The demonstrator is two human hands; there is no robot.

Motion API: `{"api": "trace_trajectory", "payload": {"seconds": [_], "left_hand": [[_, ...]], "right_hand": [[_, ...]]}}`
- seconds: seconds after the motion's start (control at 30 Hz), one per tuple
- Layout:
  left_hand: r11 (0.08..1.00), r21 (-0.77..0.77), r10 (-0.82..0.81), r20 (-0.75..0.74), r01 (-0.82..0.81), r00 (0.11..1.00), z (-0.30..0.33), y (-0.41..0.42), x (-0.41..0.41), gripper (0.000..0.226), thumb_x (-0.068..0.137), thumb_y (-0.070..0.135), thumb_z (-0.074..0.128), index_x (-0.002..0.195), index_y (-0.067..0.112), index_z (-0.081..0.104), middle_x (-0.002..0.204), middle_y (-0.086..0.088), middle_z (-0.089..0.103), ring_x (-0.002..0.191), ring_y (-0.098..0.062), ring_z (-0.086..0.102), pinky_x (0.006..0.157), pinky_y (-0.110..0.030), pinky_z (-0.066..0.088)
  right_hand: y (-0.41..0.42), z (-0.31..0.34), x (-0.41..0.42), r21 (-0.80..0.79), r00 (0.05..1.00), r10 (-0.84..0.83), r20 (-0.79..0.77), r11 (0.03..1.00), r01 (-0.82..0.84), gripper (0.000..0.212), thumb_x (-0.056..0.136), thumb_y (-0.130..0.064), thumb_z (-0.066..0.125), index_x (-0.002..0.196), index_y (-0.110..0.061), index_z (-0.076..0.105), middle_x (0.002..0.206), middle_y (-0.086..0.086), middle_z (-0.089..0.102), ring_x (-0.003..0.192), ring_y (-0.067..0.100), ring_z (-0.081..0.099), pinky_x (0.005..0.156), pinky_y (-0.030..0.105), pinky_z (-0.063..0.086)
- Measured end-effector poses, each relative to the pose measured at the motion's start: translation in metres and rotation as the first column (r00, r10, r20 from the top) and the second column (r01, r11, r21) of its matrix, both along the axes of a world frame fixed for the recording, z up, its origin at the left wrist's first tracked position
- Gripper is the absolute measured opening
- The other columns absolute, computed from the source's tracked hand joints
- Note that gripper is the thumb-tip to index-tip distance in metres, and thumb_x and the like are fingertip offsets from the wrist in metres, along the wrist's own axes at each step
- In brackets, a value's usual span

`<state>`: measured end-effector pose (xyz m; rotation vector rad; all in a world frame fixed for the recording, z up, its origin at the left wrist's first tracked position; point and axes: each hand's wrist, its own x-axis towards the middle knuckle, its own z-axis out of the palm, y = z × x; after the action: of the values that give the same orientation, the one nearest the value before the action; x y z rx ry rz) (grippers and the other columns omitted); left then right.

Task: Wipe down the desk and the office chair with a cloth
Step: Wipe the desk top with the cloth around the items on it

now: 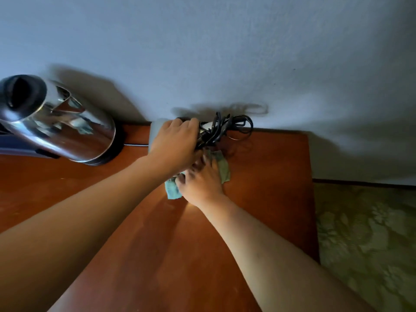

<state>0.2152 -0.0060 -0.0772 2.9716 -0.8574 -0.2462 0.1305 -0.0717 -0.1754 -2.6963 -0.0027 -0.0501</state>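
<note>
A reddish-brown wooden desk [157, 255] fills the lower middle of the view and ends at a pale wall. My right hand [201, 179] presses flat on a light green cloth [221, 164] lying on the desk near the back edge. My left hand [173, 143] is closed around a pale grey device [155, 129] with a tangled black cord [222, 129], held just above the desk by the wall. The cloth is partly hidden under both hands. No office chair is in view.
A shiny steel electric kettle [60, 122] on a black base stands at the back left of the desk, its thin cable [135, 144] running toward the grey device. The desk's right edge drops to a green patterned floor covering [364, 239].
</note>
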Motion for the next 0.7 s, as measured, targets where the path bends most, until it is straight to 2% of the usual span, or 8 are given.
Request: {"api": "trace_trajectory", "payload": {"seconds": [0.1,0.17,0.23,0.3,0.47,0.53,0.6,0.7], "left_hand": [[0.998,-0.039,0.045,-0.034,-0.046,0.998,0.002,0.005,0.0,0.04,0.084,0.04,0.065,0.104,0.011,0.046,0.103,-0.012,0.061,0.103,-0.036,0.054,0.082,-0.041,0.036],[0.995,-0.074,0.061,-0.052,-0.065,0.997,0.005,0.002,0.0,0.044,0.086,0.042,0.063,0.109,0.008,0.048,0.105,-0.013,0.061,0.105,-0.037,0.054,0.081,-0.042,0.038],[0.993,-0.1,0.053,-0.046,-0.058,0.998,0.009,-0.004,-0.001,0.046,0.087,0.048,0.06,0.108,0.008,0.049,0.105,-0.014,0.062,0.103,-0.037,0.055,0.081,-0.043,0.039],[0.994,-0.1,0.04,-0.048,-0.045,0.998,0.012,-0.011,-0.002,0.042,0.089,0.044,0.06,0.107,0.009,0.047,0.107,-0.015,0.061,0.104,-0.037,0.055,0.082,-0.043,0.04],[0.992,-0.124,0.012,-0.058,-0.019,0.998,0.011,-0.021,-0.004,0.039,0.089,0.037,0.063,0.111,0.009,0.046,0.109,-0.013,0.061,0.105,-0.035,0.054,0.082,-0.04,0.039],[0.99,-0.138,0.004,-0.048,-0.01,0.999,0.01,-0.019,-0.005,0.037,0.088,0.035,0.062,0.109,0.009,0.046,0.107,-0.013,0.061,0.104,-0.035,0.055,0.078,-0.038,0.036],[0.988,-0.153,0.007,-0.039,-0.013,0.999,0.01,-0.015,-0.004,0.035,0.088,0.034,0.06,0.108,0.009,0.047,0.104,-0.012,0.061,0.102,-0.035,0.055,0.074,-0.036,0.031],[0.987,-0.159,0.025,-0.019,-0.028,1.0,0.013,-0.004,-0.001,0.034,0.086,0.033,0.06,0.108,0.009,0.047,0.103,-0.013,0.062,0.101,-0.036,0.054,0.073,-0.037,0.03]], "right_hand": [[-0.031,0.004,-0.004,-0.052,0.997,0.075,-0.035,0.996,-0.077,0.046,0.077,-0.031,0.065,0.122,-0.021,0.06,0.129,0.011,0.062,0.128,0.04,0.051,0.106,0.058,0.042],[-0.071,0.004,-0.011,-0.097,0.999,0.013,-0.043,0.995,-0.017,0.048,0.083,-0.033,0.054,0.131,-0.028,0.05,0.139,0.005,0.055,0.135,0.034,0.044,0.111,0.056,0.036],[-0.122,0.002,-0.022,-0.146,0.99,-0.132,-0.054,0.982,0.123,0.05,0.087,-0.035,0.044,0.136,-0.026,0.049,0.144,0.006,0.052,0.136,0.033,0.043,0.11,0.056,0.037],[-0.173,0.0,-0.039,-0.163,0.952,-0.302,-0.057,0.943,0.289,0.053,0.087,-0.034,0.044,0.137,-0.021,0.05,0.143,0.011,0.052,0.133,0.036,0.045,0.104,0.057,0.043],[-0.216,-0.003,-0.06,-0.07,0.751,-0.653,-0.1,0.757,0.649,0.059,0.087,-0.037,0.042,0.143,-0.018,0.043,0.143,0.019,0.048,0.124,0.042,0.049,0.094,0.058,0.048],[-0.194,-0.006,-0.057,-0.083,0.753,-0.657,-0.036,0.753,0.653,0.06,0.085,-0.032,0.04,0.14,-0.012,0.051,0.141,0.023,0.052,0.126,0.048,0.049,0.101,0.06,0.043],[-0.162,-0.006,-0.047,-0.08,0.813,-0.582,0.011,0.81,0.581,0.058,0.084,-0.03,0.041,0.136,-0.013,0.058,0.141,0.022,0.055,0.129,0.049,0.048,0.106,0.061,0.039],[-0.096,0.002,-0.018,-0.077,0.953,-0.303,-0.024,0.951,0.301,0.056,0.084,-0.03,0.043,0.139,-0.022,0.051,0.146,0.017,0.052,0.137,0.044,0.044,0.111,0.06,0.036]]}}
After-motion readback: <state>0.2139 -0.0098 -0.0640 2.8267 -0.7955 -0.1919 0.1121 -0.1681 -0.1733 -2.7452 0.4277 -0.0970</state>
